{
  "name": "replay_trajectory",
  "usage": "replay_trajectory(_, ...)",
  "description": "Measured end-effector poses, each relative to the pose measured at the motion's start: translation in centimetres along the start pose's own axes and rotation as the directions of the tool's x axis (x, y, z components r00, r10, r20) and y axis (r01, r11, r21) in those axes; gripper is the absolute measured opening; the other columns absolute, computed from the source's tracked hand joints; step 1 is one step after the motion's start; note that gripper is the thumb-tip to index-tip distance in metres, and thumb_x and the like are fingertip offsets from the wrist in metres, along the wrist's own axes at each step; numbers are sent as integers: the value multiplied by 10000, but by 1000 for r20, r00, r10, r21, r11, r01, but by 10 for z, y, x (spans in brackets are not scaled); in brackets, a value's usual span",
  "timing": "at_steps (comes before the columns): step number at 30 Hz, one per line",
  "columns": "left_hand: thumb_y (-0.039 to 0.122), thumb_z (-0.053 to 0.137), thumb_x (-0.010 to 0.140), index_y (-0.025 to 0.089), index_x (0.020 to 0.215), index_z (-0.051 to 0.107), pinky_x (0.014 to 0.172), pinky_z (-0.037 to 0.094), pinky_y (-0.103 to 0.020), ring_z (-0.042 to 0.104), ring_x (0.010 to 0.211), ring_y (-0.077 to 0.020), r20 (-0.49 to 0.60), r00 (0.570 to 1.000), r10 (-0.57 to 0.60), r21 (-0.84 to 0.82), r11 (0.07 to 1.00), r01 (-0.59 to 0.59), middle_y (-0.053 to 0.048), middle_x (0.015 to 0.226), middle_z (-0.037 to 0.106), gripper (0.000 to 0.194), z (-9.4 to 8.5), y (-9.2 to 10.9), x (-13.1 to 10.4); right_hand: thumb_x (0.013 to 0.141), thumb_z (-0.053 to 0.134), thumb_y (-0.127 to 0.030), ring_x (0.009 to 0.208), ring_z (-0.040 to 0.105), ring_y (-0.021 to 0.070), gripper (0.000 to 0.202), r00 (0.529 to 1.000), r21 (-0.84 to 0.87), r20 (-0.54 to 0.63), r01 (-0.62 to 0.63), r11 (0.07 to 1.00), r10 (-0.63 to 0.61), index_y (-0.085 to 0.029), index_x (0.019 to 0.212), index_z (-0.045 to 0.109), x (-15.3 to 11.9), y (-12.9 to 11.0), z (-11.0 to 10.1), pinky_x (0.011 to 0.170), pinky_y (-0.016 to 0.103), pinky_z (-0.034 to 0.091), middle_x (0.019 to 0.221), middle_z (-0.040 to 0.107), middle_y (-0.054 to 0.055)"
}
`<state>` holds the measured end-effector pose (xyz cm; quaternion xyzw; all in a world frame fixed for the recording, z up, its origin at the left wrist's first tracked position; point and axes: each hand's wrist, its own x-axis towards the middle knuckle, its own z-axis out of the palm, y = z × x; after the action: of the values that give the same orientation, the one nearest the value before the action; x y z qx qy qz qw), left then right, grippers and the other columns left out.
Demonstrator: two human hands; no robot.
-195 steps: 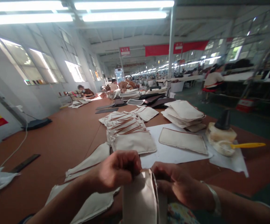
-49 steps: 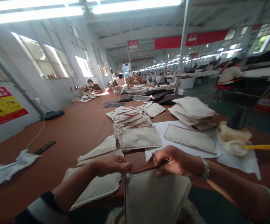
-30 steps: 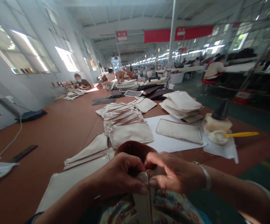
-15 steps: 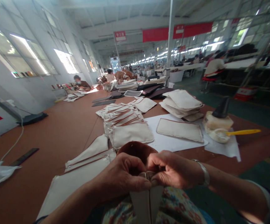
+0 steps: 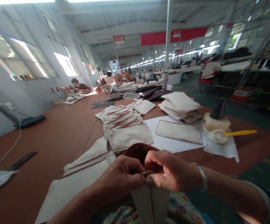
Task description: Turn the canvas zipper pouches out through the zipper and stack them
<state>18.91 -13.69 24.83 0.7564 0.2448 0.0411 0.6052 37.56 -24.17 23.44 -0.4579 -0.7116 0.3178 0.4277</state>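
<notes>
Both hands pinch the upper end of a cream fabric piece (image 5: 146, 202) with a brown seam down its middle, held over a floral apron (image 5: 182, 207). My left hand (image 5: 123, 174) grips the left side of its edge and my right hand (image 5: 166, 171), below a silver bracelet (image 5: 202, 177), grips the right side. Thumbs and fingertips nearly meet at the seam. Just beyond the hands curves a brown leather-like part (image 5: 137, 149); whether it joins the cream piece is hidden. Cream panels with brown edging (image 5: 79, 177) lie on the table by my left forearm.
A heap of cream pouch-like pieces (image 5: 131, 135) lies ahead on the brown table (image 5: 67, 124). Right of it are a single panel (image 5: 179, 131) on white paper, a stack of panels (image 5: 181, 101), and a tub (image 5: 215, 123) with a yellow-handled brush (image 5: 240, 133). Co-workers sit farther off.
The fingers have shifted slightly along the cream piece's top edge, and the right hand's fingers are raised a little more. The view has tilted slightly.
</notes>
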Motion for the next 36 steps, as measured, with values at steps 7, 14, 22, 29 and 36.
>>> replay_trajectory(7,253,619,776,120,760,681,519,262,-234,351,571,-100,-54,998,-30,102,994,36,30,610,480,147,7,2,-2,773,602,-114,516,382,65,72,992,-50,-125,-20,999,14,-149,770,539,-4,0,13,426,158,256,637,475,-43)
replay_trajectory(14,205,588,733,120,737,680,484,229,-222,361,537,-92,-56,993,-101,94,990,106,32,589,489,125,12,4,-3,773,547,-34,599,455,91,126,945,-251,-185,218,943,-268,-157,790,572,-9,4,16,538,200,321,688,531,-14)
replay_trajectory(22,260,694,659,94,704,682,465,278,-196,411,488,-84,38,997,-62,-362,930,71,-1,558,549,173,15,-7,-3,907,510,-213,613,363,150,121,871,-678,184,448,582,-455,-197,860,620,-22,16,5,547,295,270,714,454,7)
replay_trajectory(29,431,821,699,107,741,646,472,283,-177,423,498,-73,81,994,-71,-368,925,96,-1,591,557,370,15,-16,-4,932,452,-228,656,442,155,142,875,-484,78,453,749,-478,-174,982,573,-30,15,8,590,289,344,756,512,27)
replay_trajectory(36,462,744,809,109,821,649,484,285,-175,411,544,-68,145,989,28,-251,968,9,-2,664,535,366,7,-10,-17,1035,369,-498,608,373,92,448,993,159,30,-115,980,112,-143,811,525,-24,-4,-1,539,203,329,697,440,-19)
